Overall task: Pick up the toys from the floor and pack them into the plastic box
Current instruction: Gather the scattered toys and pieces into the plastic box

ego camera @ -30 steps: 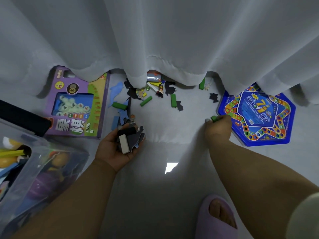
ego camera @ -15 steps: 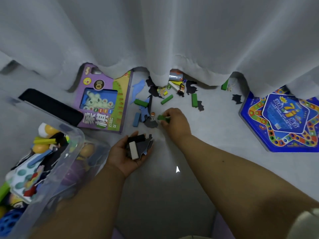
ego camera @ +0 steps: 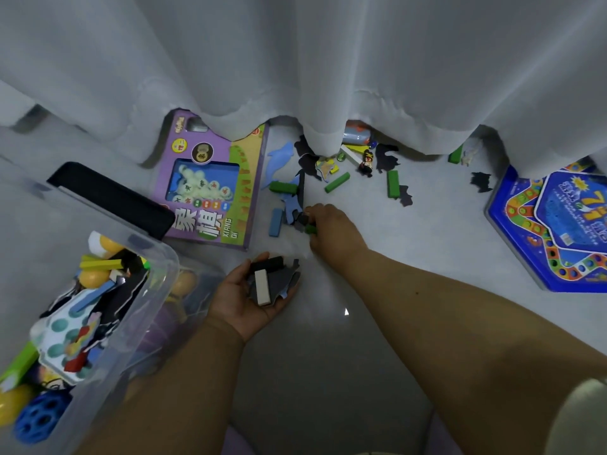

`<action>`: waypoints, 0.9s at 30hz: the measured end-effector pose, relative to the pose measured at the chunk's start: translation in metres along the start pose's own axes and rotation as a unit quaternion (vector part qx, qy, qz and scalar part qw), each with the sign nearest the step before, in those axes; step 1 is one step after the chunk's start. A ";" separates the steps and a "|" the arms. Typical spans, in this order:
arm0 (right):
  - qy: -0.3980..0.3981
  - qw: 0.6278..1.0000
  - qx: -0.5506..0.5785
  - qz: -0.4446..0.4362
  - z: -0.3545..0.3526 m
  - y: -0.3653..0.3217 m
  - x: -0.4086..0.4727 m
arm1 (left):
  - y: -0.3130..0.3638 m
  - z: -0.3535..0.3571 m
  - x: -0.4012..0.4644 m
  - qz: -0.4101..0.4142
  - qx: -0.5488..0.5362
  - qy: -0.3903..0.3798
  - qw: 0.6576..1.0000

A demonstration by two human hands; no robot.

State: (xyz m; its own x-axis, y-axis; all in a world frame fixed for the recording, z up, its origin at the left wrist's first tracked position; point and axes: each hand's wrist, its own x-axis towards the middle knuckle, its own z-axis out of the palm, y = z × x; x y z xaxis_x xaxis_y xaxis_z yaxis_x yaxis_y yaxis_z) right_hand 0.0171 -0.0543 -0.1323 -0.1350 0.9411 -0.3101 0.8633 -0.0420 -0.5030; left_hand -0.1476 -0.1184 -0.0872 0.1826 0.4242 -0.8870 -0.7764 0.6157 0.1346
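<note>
— Head view, floor by the white curtain [ego camera: 328,77]: what of the hands?
— Left hand [ego camera: 253,297] palm up near the plastic box [ego camera: 157,277], fingers cupped loosely around a small pile: a cream block [ego camera: 262,287], a black block [ego camera: 267,263], dark flat cut-outs [ego camera: 289,280] beneath.
— And the right hand [ego camera: 331,231]?
— Stretched out ahead of the left, knuckles up, fingers curled shut on a green block [ego camera: 310,229], fingertips down at a dark piece [ego camera: 302,219] on the floor; actually gripping that second piece or only touching, cannot tell.
— Where do the toys lie?
— Scattered along the curtain hem: green blocks [ego camera: 336,182], a blue block [ego camera: 275,222], blue dolphin shape [ego camera: 279,159], black animal silhouettes [ego camera: 387,157], a little figure [ego camera: 366,163].
— Bigger items?
— Purple chess set box [ego camera: 210,182] flat at left, blue hexagonal game board [ego camera: 551,231] at right, partly under the curtain.
— The container?
— Lower left, clear, open-topped, already heaped with mixed toys; a black lid-like slab [ego camera: 108,198] just behind.
</note>
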 end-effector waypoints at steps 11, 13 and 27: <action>0.002 0.998 0.026 0.059 -0.012 -0.004 0.019 | 0.005 0.008 0.010 -0.024 0.006 -0.040 0.999; -0.003 0.998 0.004 0.060 -0.010 -0.007 0.025 | 0.005 0.010 0.010 -0.027 0.005 -0.047 0.998; -0.014 0.997 0.029 0.065 -0.020 -0.008 0.021 | 0.007 0.016 0.002 -0.023 0.002 -0.056 0.998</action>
State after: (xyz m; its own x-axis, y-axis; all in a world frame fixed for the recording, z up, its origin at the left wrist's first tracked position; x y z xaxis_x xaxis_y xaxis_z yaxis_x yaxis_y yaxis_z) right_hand 0.0175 -0.0273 -0.1189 -0.0382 0.9168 -0.3976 0.8445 -0.1830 -0.5033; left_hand -0.1427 -0.1026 -0.0808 0.2851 0.4668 -0.8372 -0.7634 0.6387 0.0961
